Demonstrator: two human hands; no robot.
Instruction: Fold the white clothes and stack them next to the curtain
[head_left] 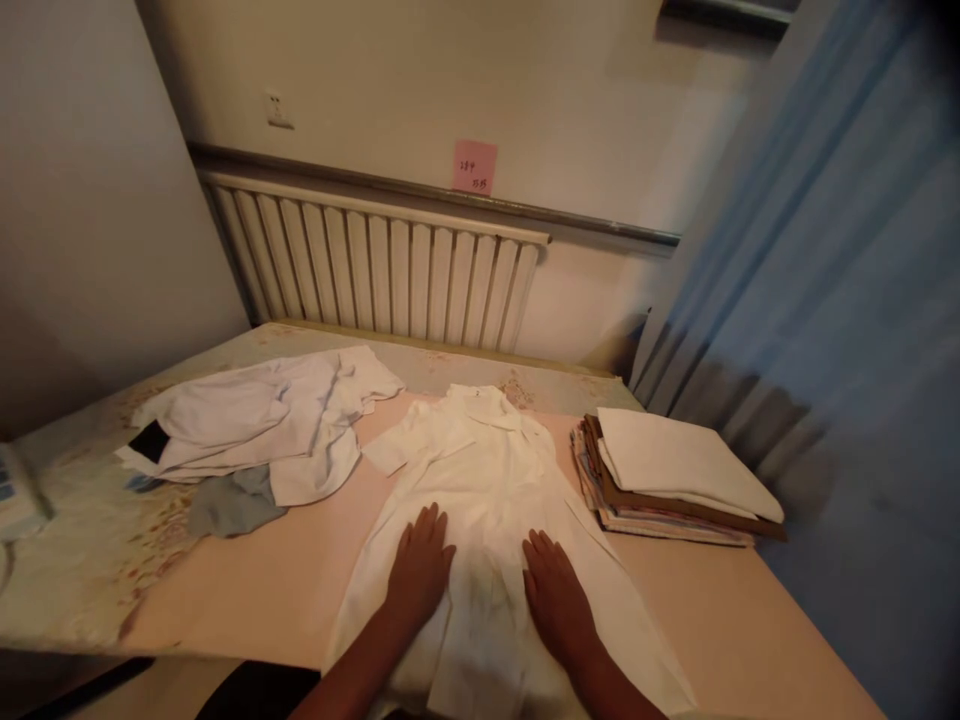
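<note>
A white dress-like garment (480, 470) lies spread out lengthwise on the table (285, 580), its collar toward the far side. My left hand (420, 570) rests flat on its lower part, fingers stretched out and pointing away from me. My right hand (556, 590) lies flat beside it on the same cloth, fingers also extended. Neither hand holds anything.
A rumpled heap of white clothes (262, 420) with a grey piece (232, 500) lies at the left. A stack of folded cloths (667, 475) sits at the right. Behind the table stand a radiator (375, 265) and a wall with a pink note (474, 166). A blue curtain (840, 300) hangs at the right.
</note>
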